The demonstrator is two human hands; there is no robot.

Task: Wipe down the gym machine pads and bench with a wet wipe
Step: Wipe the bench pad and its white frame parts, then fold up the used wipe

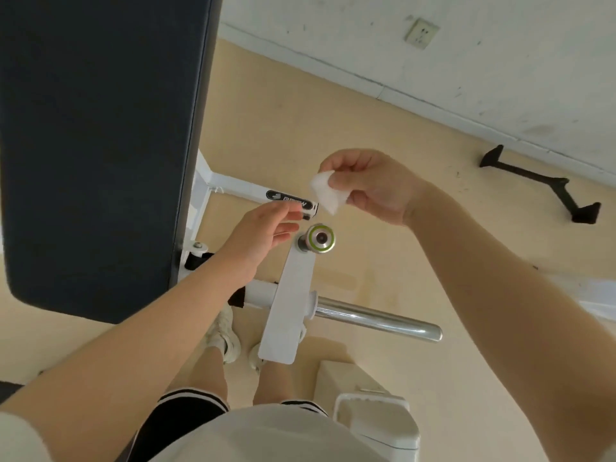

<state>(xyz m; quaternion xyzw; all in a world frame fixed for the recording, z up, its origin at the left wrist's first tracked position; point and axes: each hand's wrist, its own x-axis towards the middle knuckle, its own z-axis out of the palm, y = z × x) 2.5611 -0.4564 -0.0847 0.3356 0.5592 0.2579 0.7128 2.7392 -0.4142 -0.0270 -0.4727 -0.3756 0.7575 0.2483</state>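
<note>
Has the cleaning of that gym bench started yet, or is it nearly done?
It looks barely begun, though I cannot tell if any pad is clean. In hand: the right hand pinches a folded white wet wipe in the air, and the left hand reaches open towards it. Left: the dark bench pad is not being touched.

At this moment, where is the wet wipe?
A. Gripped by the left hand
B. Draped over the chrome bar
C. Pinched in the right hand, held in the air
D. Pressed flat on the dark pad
C: the right hand pinches the white wet wipe in mid-air, apart from the dark pad, while the left hand is open and holds nothing.
</note>
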